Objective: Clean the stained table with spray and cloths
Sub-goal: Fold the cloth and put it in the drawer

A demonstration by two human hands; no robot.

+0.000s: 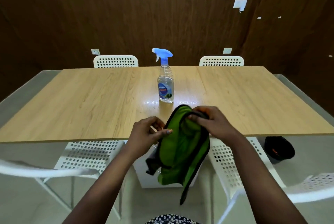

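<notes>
A clear spray bottle [165, 86] with a blue trigger head and blue label stands upright near the middle of the light wooden table [90, 101]. Just in front of the table's near edge I hold a green cloth [182, 147] with dark trim, hanging down over the edge. My right hand [209, 122] grips its top edge. My left hand [150, 131] pinches the cloth's left edge. A darker grey piece of cloth [152, 164] hangs at the green cloth's lower left.
White perforated chairs stand at the near side, left [86, 153] and right [235, 155], and two more at the far side [115, 61] [221, 60]. A black object [279, 148] lies on the floor at the right. A dark wood-panelled wall rises behind.
</notes>
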